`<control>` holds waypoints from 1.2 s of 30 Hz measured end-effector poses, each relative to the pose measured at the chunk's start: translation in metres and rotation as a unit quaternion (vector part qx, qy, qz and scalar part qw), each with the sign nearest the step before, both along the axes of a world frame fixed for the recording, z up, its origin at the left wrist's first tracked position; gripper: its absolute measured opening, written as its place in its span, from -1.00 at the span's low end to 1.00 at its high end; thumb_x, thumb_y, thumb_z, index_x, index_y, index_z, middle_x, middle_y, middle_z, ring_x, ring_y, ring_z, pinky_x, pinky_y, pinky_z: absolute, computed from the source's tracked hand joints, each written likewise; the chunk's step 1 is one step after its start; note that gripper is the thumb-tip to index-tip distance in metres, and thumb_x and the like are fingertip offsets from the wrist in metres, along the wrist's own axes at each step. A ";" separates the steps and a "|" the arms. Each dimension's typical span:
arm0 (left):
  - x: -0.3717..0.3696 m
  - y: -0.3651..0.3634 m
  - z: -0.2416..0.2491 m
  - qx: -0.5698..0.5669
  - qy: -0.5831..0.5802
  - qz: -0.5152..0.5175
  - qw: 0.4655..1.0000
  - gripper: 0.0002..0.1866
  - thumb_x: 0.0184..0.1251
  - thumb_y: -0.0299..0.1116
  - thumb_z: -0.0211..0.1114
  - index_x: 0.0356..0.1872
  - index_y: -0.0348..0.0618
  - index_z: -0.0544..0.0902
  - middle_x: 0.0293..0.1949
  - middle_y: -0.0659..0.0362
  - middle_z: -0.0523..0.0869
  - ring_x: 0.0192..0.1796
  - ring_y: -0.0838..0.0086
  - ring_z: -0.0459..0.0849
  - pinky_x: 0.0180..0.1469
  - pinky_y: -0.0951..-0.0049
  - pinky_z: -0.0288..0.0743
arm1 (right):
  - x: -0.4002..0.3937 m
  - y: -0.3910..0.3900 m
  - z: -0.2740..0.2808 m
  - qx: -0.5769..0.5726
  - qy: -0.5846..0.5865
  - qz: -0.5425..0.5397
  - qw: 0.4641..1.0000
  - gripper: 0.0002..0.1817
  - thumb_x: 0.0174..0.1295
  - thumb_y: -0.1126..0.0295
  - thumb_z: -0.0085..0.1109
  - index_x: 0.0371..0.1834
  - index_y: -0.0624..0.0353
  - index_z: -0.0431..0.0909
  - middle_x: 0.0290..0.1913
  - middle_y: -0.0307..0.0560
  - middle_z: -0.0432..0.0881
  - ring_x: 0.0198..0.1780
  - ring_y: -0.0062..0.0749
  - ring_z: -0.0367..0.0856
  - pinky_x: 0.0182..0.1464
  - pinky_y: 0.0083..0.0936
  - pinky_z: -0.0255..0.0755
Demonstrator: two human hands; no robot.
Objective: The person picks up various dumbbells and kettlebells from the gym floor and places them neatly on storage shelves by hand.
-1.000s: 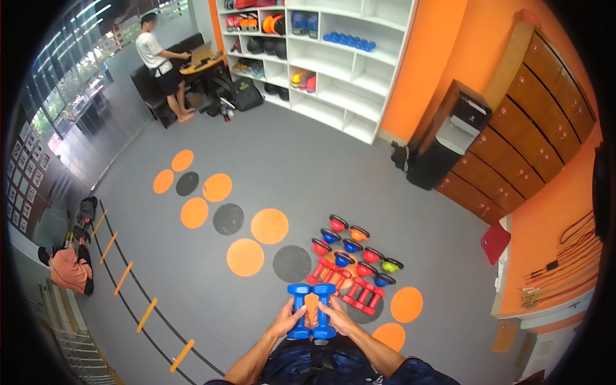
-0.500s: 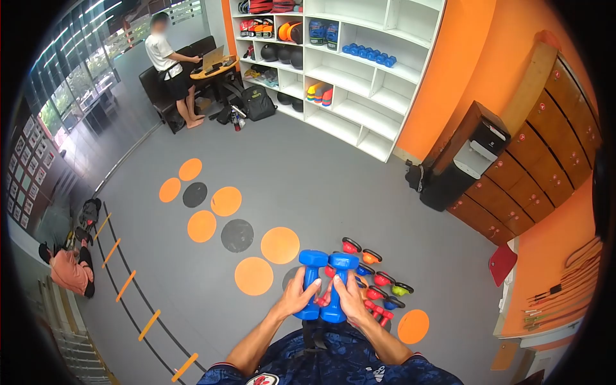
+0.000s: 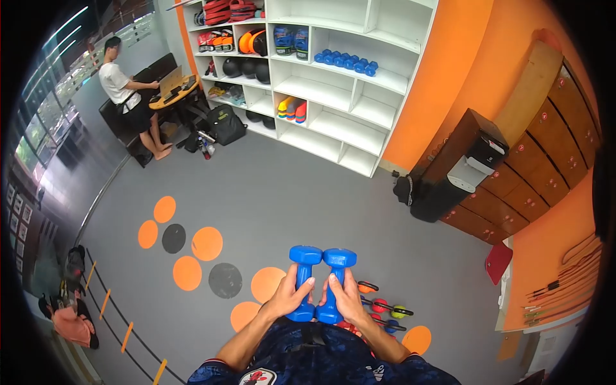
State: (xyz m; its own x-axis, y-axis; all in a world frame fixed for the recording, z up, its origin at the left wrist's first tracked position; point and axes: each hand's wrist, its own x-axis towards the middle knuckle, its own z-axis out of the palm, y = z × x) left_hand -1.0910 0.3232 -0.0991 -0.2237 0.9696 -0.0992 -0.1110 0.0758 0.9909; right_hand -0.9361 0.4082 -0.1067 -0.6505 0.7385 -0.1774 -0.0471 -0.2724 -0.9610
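Two blue dumbbells are held upright side by side in front of my body, their upper heads touching or nearly so. My left hand (image 3: 291,294) is wrapped round the handle of the left dumbbell (image 3: 305,255). Round the right dumbbell (image 3: 339,258) my right hand (image 3: 345,296) is closed, thumb along the handle. On the floor beyond my right forearm lie several kettlebells, among them a red kettlebell (image 3: 379,305) and a lime kettlebell (image 3: 399,312). My arms and the dumbbells hide part of that group.
White shelves (image 3: 321,95) at the back hold a row of small blue dumbbells (image 3: 346,62) and other gear. A black water dispenser (image 3: 459,173) stands before brown lockers (image 3: 520,186). Orange floor discs (image 3: 207,244) lie left. One person (image 3: 128,96) stands at a laptop; another (image 3: 72,321) sits far left.
My view has turned and tilted, so the shelves sit further left and the floor discs lower. Both hands still hold the dumbbells, which now cover less of the red kettlebells' surroundings.
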 end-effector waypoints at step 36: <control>-0.233 0.684 0.006 0.072 0.036 -0.199 0.977 -0.42 0.45 -0.47 0.17 0.40 -0.20 0.15 -0.31 0.20 0.55 -0.36 0.60 0.59 -0.30 0.54 0.53 | -0.223 0.610 0.023 0.099 -0.001 -0.271 0.957 -0.61 0.46 0.44 0.01 0.30 0.20 0.23 -0.37 -0.19 0.49 -0.46 -0.58 0.53 -0.41 -0.55 0.49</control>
